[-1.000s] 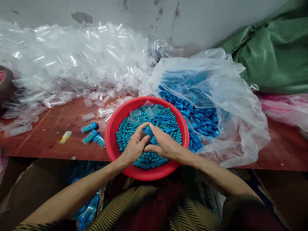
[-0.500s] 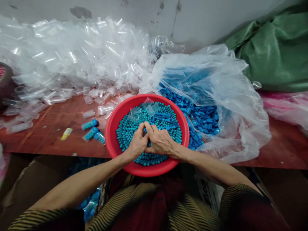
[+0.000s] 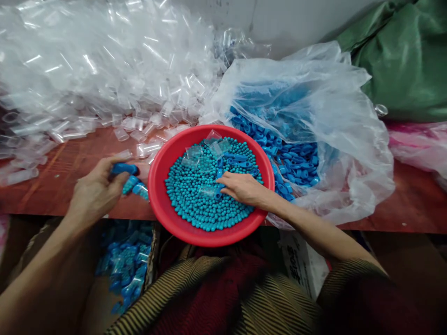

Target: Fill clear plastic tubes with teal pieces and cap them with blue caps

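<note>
My left hand [image 3: 98, 190] is over the table left of the basin, thumb and fingers closed round a blue-capped tube [image 3: 120, 168]; the hand hides part of it. Right beside it lie two clear tubes with turquoise beads and blue caps [image 3: 130, 184]. My right hand [image 3: 240, 188] is inside the red basin [image 3: 157, 209], fingertips pinched at a blue cap [image 3: 219, 191] low over the turquoise beads [image 3: 195, 209]. An empty clear tube [image 3: 207, 191] lies against that cap. Several more blue caps [image 3: 237, 160] and clear tubes [image 3: 193, 153] rest on the beads.
A large heap of clear tubes [image 3: 104, 60] covers the back left of the table [image 3: 84, 158]. To the right, an open plastic bag [image 3: 352, 139] spills blue caps [image 3: 296, 160]. Below the table edge, a box holds filled tubes [image 3: 129, 260]. Green cloth [image 3: 405, 70] lies back right.
My hands were together over the beads; the left has moved out to the tubes on the left, while the right stays in the basin. The view has tipped slightly downward.
</note>
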{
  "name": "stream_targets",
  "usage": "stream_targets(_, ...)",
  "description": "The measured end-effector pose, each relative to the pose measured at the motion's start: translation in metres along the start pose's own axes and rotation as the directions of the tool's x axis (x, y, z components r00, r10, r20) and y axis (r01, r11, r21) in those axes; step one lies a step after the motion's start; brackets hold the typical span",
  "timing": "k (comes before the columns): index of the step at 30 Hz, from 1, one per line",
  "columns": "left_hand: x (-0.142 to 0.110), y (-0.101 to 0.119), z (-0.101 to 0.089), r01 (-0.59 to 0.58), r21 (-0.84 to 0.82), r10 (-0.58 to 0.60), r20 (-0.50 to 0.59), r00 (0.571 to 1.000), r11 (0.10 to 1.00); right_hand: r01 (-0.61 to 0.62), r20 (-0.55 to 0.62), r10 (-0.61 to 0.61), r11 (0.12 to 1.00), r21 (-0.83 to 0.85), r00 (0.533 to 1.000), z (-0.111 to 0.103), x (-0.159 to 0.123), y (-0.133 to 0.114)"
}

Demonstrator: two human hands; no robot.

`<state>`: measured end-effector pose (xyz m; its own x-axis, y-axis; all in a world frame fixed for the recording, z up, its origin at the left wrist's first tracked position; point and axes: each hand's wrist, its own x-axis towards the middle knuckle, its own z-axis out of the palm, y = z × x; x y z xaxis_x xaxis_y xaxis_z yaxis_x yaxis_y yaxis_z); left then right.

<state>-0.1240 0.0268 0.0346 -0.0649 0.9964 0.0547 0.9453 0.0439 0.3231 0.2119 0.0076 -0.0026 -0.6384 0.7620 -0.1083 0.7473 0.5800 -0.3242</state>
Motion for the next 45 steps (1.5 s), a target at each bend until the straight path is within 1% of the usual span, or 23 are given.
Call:
stream_targets(2,0.0,-0.003,0.001,0.019,0.253,-0.006,-0.051,0.999,0.967,0.063,0.099,-0.054,0.994,-0.086,0.994,0.006,0.007,-0.007)
stream_targets(3,-0.002,0.003,0.002,-0.006,0.3,0.034,-0.087,0.996,0.954,0.082,0.137,-0.065,0.989,-0.121,0.988,0.009,0.01,-0.009)
stream_targets(5,-0.009,0.024,0.005,-0.117,0.274,0.155,-0.122,0.98,0.954,0.093,0.196,-0.058,0.98,-0.178,0.979,0.014,0.013,-0.013)
stream_targets(6,-0.013,0.037,0.008,-0.168,0.214,0.191,-0.09,0.977,0.962,0.091,0.214,-0.048,0.976,-0.196,0.976,0.016,0.014,-0.014)
stream_targets(8,-0.02,0.064,0.019,-0.217,0.141,0.203,0.111,0.973,0.966,0.076,0.222,-0.027,0.973,-0.216,0.975,0.017,0.011,-0.015)
stream_targets(9,-0.022,0.075,0.026,-0.245,0.118,0.215,0.225,0.95,0.962,0.067,0.218,-0.017,0.973,-0.222,0.976,0.017,0.008,-0.015)
stream_targets(10,-0.023,0.085,0.035,-0.274,0.091,0.23,0.332,0.915,0.957,0.057,0.212,-0.007,0.972,-0.228,0.977,0.017,0.005,-0.014)
stream_targets(12,-0.022,0.097,0.054,-0.311,0.0,0.269,0.502,0.822,0.95,0.031,0.203,0.02,0.969,-0.245,0.979,0.015,-0.002,-0.013)
stream_targets(14,-0.017,0.104,0.073,-0.256,-0.067,0.243,0.606,0.757,0.964,0.003,0.191,0.049,0.966,-0.26,0.98,0.014,-0.007,-0.011)
stream_targets(17,-0.008,0.117,0.095,-0.109,-0.087,0.139,0.702,0.698,0.99,-0.037,0.155,0.082,0.962,-0.271,0.985,0.013,-0.01,-0.009)
stream_targets(18,-0.005,0.123,0.1,-0.074,-0.073,0.104,0.713,0.694,0.995,-0.046,0.149,0.089,0.962,-0.27,0.985,0.012,-0.011,-0.008)
stream_targets(19,-0.002,0.129,0.104,-0.056,-0.046,0.072,0.704,0.706,0.997,-0.051,0.149,0.093,0.963,-0.265,0.984,0.011,-0.011,-0.008)
stream_targets(21,0.004,0.14,0.111,-0.06,0.033,0.025,0.644,0.764,0.998,-0.057,0.155,0.098,0.967,-0.249,0.983,0.009,-0.01,-0.009)
stream_targets(23,0.008,0.145,0.116,-0.093,0.086,0.025,0.587,0.809,0.992,-0.062,0.158,0.1,0.971,-0.23,0.982,0.006,-0.01,-0.009)
stream_targets(24,0.009,0.145,0.117,-0.114,0.091,0.04,0.584,0.811,0.989,-0.063,0.155,0.099,0.973,-0.221,0.983,0.006,-0.011,-0.009)
stream_targets(26,0.01,0.14,0.117,-0.153,0.082,0.073,0.603,0.795,0.985,-0.056,0.145,0.087,0.977,-0.205,0.986,0.005,-0.012,-0.007)
stream_targets(31,0.002,0.122,0.104,-0.25,0.096,0.128,0.656,0.744,0.963,-0.039,0.113,0.061,0.982,-0.185,0.992,0.007,-0.014,-0.003)
stream_targets(33,-0.002,0.122,0.102,-0.276,0.083,0.151,0.671,0.726,0.958,-0.048,0.103,0.066,0.985,-0.166,0.992,0.007,-0.015,-0.004)
stream_targets(35,-0.002,0.129,0.105,-0.277,0.056,0.169,0.672,0.721,0.959,-0.066,0.095,0.08,0.988,-0.14,0.992,0.006,-0.015,-0.007)
stream_targets(39,0.011,0.149,0.128,-0.22,-0.053,0.204,0.62,0.757,0.974,-0.14,0.021,0.141,0.989,-0.038,0.99,0.005,-0.014,-0.009)
stream_targets(42,0.024,0.159,0.145,-0.133,-0.183,0.216,0.573,0.791,0.974,-0.217,-0.156,0.241,0.963,0.157,0.958,0.005,-0.012,-0.002)
stream_targets(43,0.027,0.16,0.148,-0.098,-0.238,0.221,0.571,0.791,0.966,-0.218,-0.221,0.273,0.945,0.243,0.936,0.005,-0.012,0.002)
stream_targets(45,0.031,0.158,0.151,-0.022,-0.369,0.251,0.587,0.77,0.929,-0.172,-0.311,0.302,0.908,0.383,0.901,0.006,-0.012,0.009)
